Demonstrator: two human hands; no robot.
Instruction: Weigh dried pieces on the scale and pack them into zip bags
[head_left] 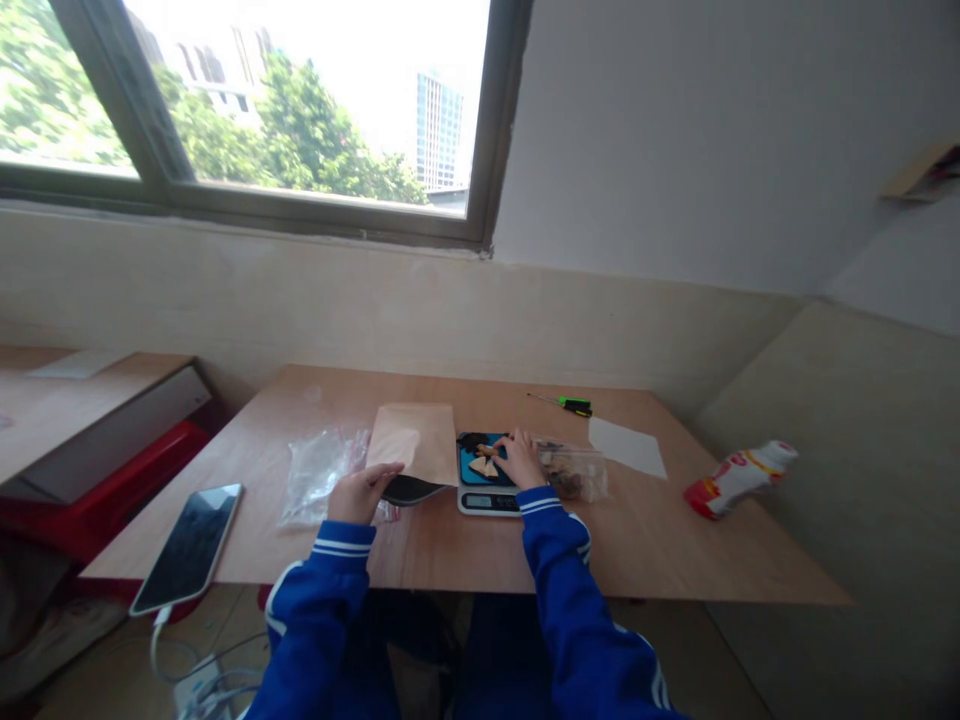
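1. Our left hand pinches the paper bag, mouth gaping toward the table's near edge!
2. Our right hand, fingers narrowed, reaches dried pieces on the scale, between near and far edges; gripping one? We can't tell.
3. Screwdriver near the far edge!

No lettering was legible; markings on the bottle and on the scale's display were too small to read.
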